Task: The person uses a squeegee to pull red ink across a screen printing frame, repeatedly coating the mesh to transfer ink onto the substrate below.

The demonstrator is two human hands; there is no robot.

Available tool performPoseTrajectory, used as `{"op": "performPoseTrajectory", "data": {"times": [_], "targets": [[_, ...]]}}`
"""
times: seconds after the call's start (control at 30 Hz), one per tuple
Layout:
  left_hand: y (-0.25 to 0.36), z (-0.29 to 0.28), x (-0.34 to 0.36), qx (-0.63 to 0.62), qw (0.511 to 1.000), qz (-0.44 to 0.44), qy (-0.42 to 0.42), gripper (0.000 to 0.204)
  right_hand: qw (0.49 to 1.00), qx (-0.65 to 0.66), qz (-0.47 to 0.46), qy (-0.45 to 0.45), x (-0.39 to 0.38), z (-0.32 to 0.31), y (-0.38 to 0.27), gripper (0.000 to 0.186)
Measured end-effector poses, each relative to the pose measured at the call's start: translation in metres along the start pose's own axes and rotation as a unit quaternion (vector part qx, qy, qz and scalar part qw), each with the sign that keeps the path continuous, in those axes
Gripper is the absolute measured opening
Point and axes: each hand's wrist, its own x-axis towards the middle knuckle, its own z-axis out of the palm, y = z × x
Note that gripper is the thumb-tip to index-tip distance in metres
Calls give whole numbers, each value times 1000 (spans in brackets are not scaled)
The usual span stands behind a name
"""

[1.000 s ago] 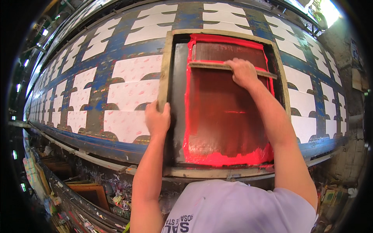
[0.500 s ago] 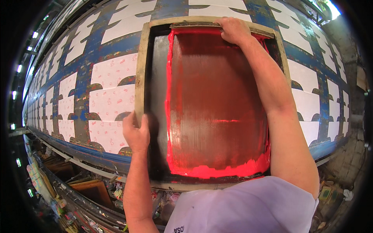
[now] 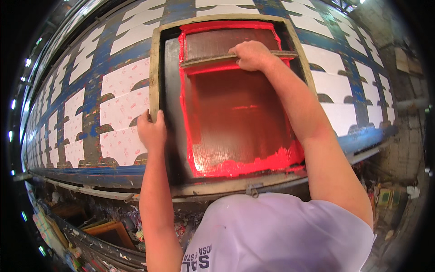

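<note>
Since squeegee point(image 3: 226, 59) left far edge, right hand point(image 3: 251, 55) drags it nearer.

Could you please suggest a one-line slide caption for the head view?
Right hand grips a squeegee on a red-inked printing screen; left hand holds its wooden frame.

— What is the worker wearing?
— A light lilac-white short-sleeved T-shirt, with dark blue block lettering printed at the chest near the lower edge.
— And the arms?
— Both forearms are bare; no gloves, watch or rings show on the left hand point(image 3: 152, 130) or the right hand point(image 3: 252, 55).
</note>
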Motion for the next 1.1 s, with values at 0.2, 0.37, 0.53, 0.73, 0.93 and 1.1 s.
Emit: {"op": "performPoseTrajectory", "data": {"times": [0.2, 0.37, 0.53, 0.73, 0.93, 1.1], "targets": [[0, -7, 1, 26, 1000, 3, -9, 65, 1000, 20, -1, 7, -132, 18, -87, 39], [6, -14, -1, 72, 995, -12, -69, 66, 999, 29, 22, 3, -230, 35, -154, 39], [11, -18, -6, 134, 987, -26, -86, 67, 999, 38, 13, 10, -299, 47, -199, 33], [10, -12, -6, 168, 983, -29, -70, 72, 996, 16, -39, 74, -340, 62, -213, 33], [12, -8, -3, 193, 980, -29, -49, 76, 971, 173, -84, 142, -372, 73, -177, 49], [16, -7, -3, 210, 976, -30, -56, 75, 943, 162, 38, 288, -392, 69, -59, 39]]}}
